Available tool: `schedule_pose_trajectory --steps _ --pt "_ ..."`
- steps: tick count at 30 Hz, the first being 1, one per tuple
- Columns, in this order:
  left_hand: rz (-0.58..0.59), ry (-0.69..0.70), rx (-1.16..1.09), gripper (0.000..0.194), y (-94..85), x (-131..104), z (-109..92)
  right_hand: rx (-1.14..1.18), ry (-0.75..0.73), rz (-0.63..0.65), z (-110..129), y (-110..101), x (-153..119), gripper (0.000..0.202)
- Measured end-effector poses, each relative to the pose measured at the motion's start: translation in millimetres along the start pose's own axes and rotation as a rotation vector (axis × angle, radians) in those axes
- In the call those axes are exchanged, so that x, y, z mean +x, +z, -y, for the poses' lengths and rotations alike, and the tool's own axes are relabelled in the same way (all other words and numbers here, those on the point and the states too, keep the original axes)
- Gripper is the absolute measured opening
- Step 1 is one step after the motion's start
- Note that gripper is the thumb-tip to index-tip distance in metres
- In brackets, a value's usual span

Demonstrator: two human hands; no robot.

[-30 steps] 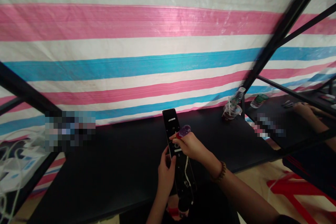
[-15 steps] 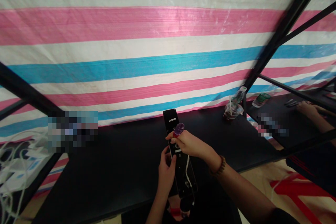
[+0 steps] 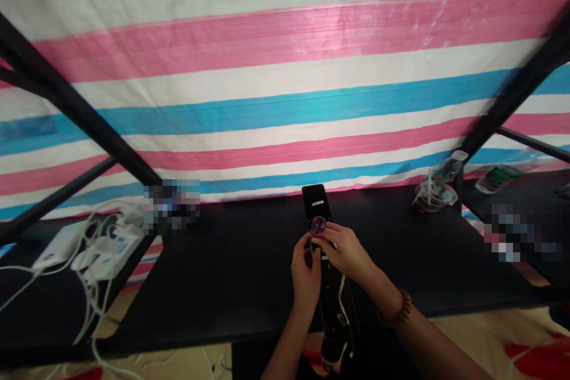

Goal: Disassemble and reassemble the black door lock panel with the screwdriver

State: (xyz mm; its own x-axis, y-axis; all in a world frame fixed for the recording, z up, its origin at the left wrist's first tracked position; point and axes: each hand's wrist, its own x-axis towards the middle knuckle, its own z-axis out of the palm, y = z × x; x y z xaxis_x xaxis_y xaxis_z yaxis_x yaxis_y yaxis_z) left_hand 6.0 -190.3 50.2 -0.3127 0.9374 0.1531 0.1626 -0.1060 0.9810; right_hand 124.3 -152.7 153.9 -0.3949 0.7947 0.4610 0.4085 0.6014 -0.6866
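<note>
A long black panel (image 3: 317,199) with small white labels lies on the black table, reaching over its front edge. A round purple object (image 3: 318,226) is at the fingertips of my right hand (image 3: 345,249), whose fingers are pinched together above the panel. My left hand (image 3: 307,276) is closed at the panel's left side, its fingertips near the purple object; what they hold, if anything, is hidden. A white cable (image 3: 342,297) runs down along the lower part of the panel.
On the black table (image 3: 222,273), a clear plastic cup (image 3: 434,195) and a bottle (image 3: 452,166) stand at the back right. White cables and power strips (image 3: 109,255) lie at the left. Black metal posts and a striped sheet (image 3: 285,107) stand behind.
The view has swung left, so the table things appear further right. My left fingertips have come up closer to the purple object and my right fingers. The other person's hand is out of view.
</note>
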Motion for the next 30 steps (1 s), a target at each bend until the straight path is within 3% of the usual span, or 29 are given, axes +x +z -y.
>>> schedule_pose_trajectory --steps 3,10,17,23,27,30 --pt "-0.046 0.046 0.033 0.025 -1.7 2.0 2.1 -0.04 0.014 0.008 -3.2 3.0 -2.2 0.019" --pt "-0.037 0.083 0.038 0.02 -5.5 11.5 9.8 -0.058 0.022 0.074 -5.6 5.1 -1.6 0.02" --pt "0.017 0.099 0.075 0.021 -8.1 9.4 7.9 -0.089 0.072 -0.005 -8.4 15.0 -10.4 0.011" --pt "-0.006 0.092 0.124 0.023 -7.2 10.1 7.6 0.074 0.027 -0.014 -7.2 18.5 -17.0 0.029" --pt "0.009 0.119 0.151 0.024 -9.2 11.0 6.1 0.159 0.019 0.056 -3.8 12.2 -17.1 0.031" --pt "0.008 0.126 0.143 0.023 -8.6 9.8 5.0 0.117 0.043 0.029 -6.6 13.8 -15.4 0.027"
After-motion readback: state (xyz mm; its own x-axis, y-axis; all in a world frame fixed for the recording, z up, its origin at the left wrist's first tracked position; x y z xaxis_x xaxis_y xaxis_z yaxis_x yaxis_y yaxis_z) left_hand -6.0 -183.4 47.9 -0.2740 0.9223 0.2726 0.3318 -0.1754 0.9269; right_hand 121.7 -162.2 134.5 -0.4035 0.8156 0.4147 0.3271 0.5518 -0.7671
